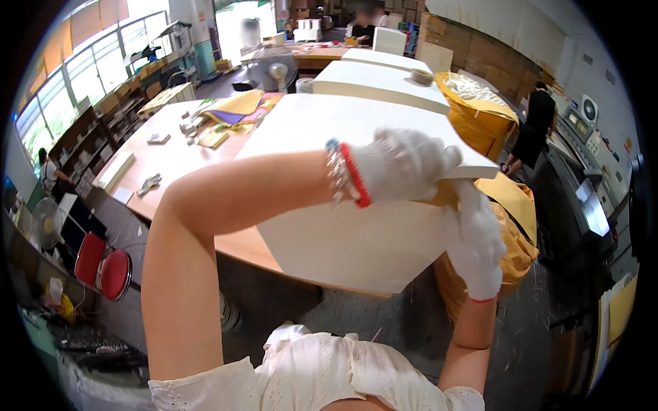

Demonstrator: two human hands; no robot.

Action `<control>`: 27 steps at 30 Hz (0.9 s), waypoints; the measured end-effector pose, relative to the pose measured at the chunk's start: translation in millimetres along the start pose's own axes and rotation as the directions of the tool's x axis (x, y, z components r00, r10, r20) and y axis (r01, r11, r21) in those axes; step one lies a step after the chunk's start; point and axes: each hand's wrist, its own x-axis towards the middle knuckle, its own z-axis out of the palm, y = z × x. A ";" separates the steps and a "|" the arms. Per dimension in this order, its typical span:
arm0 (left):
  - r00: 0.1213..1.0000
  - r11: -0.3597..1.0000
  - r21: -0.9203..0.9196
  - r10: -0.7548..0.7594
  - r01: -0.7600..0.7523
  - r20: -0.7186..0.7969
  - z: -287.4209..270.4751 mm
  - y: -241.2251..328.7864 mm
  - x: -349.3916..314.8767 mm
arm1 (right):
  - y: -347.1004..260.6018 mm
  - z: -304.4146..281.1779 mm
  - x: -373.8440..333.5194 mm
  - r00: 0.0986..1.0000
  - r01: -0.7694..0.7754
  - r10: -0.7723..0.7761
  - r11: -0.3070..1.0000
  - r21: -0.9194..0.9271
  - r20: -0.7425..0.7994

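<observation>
A big white box-shaped piece (pixel 343 240) stands on the wooden table, its flat top sloping away and its pale front side facing me. My left hand (pixel 408 164), in a white knit glove, reaches across with fingers curled at the right front corner of the top; what they hold is hidden. My right hand (pixel 476 240), also gloved, is closed just below, against the right edge of the front side. A tan strip (pixel 445 194) shows between the two hands. Its hidden ends do not show whether either hand holds it.
More white boxes (pixel 380 85) stand in line behind, one with a tape roll (pixel 421 77) on it. Yellow sacks (pixel 514 219) sit at the right. Coloured sheets (pixel 233 106) and a loose glove (pixel 149 183) lie on the table (pixel 171 147). A red chair (pixel 115 274) is at left; people work farther off.
</observation>
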 end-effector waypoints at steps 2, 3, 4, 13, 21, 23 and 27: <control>0.997 0.991 -0.107 -0.077 0.075 -0.009 -16.6 -6.9 7.6 | 2.2 1.0 0.0 0.993 0.049 -0.056 0.996 -0.071 -0.105; 0.982 0.993 -0.092 -0.084 0.069 -0.169 -12.4 -22.4 12.5 | 1.5 3.1 1.6 0.995 0.012 -0.018 0.998 -0.066 -0.095; 0.954 0.979 -0.149 -0.176 0.143 -0.243 -24.4 -36.1 11.6 | -3.5 5.7 4.4 0.997 0.014 -0.021 0.996 -0.093 -0.077; 0.436 0.712 -0.694 -0.594 -0.106 -0.676 -120.1 -150.0 -92.3 | -132.8 58.1 53.8 0.879 0.477 -0.465 0.850 -0.226 0.105; 0.105 0.528 -0.649 -0.726 -0.548 -0.680 -67.6 -306.2 -174.2 | -224.2 125.9 76.2 0.844 0.509 -0.492 0.860 -0.031 0.212; 0.029 0.463 -0.631 -0.792 -0.622 -0.610 -47.7 -346.6 -196.8 | -225.6 127.4 79.6 0.840 0.524 -0.506 0.850 -0.053 0.196; -0.041 0.379 -0.649 -0.881 -0.659 -0.472 -19.8 -383.0 -247.7 | -237.8 130.8 78.6 0.866 0.485 -0.474 0.873 -0.038 0.161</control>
